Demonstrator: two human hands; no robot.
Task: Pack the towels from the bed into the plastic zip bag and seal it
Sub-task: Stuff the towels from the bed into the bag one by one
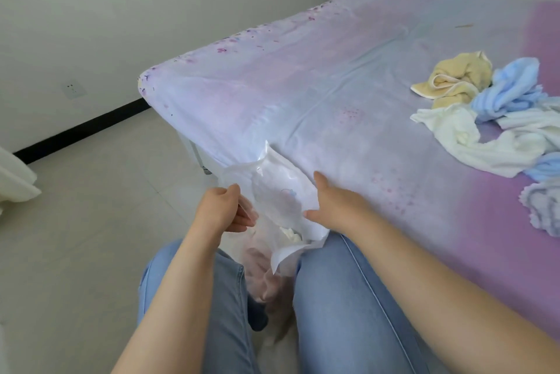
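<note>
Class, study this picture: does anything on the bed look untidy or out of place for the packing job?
Yes. The towels lie in a crumpled, tangled heap on the bed, yellow, blue and white ones overlapping, none folded. They sit far to the right of the plastic zip bag, which the left hand and right hand hold by the bed's edge.

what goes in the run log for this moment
left hand: grips plastic zip bag | right hand: grips bag | towels: on bed
</note>
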